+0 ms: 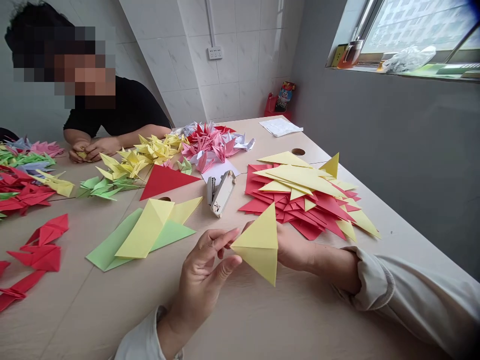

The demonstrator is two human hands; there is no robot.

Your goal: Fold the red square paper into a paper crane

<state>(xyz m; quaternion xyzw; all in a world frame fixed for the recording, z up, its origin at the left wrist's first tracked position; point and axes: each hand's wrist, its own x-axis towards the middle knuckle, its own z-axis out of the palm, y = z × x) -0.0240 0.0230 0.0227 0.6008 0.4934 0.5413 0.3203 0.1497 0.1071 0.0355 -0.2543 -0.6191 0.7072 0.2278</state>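
Well — folded yellow paper triangle [258, 245] up off the pale table [93, 310], pinched at one corner by the left hand [200, 280], right hand [296, 247] behind the other side, its grip hidden — just beside a red-and-yellow heap of paper triangles [296, 200].

The left hand [202, 280] and right hand [296, 248] are holding a folded yellow paper triangle [260, 247] between them above the table [112, 310]. A stapler [221, 192] is lying farther off, left of a pile of red and yellow paper triangles [300, 192], while a co-worker's hands [93, 148] are working far left near paper cranes [210, 145].
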